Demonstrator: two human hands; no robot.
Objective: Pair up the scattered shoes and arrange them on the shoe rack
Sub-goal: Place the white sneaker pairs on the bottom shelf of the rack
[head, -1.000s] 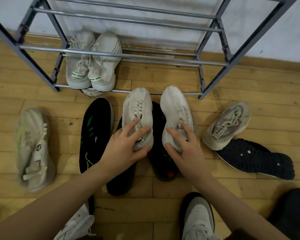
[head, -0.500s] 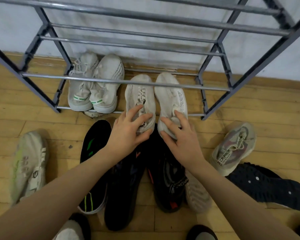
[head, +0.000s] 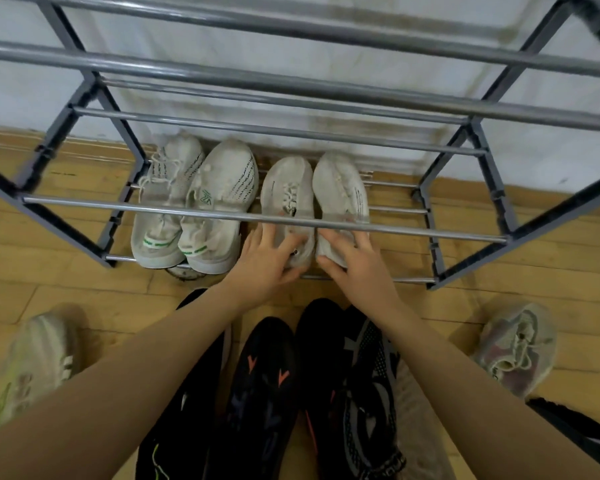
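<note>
Now the shoe rack (head: 201,213) bottom shelf holds 4 white shoes; each hand's grip clamps 1 heel.

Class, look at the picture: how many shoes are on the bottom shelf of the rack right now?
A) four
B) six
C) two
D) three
A: a pair with green heel marks sits at the left of the shoe rack, and the left hand and right hand hold a second white pair beside it.
</note>
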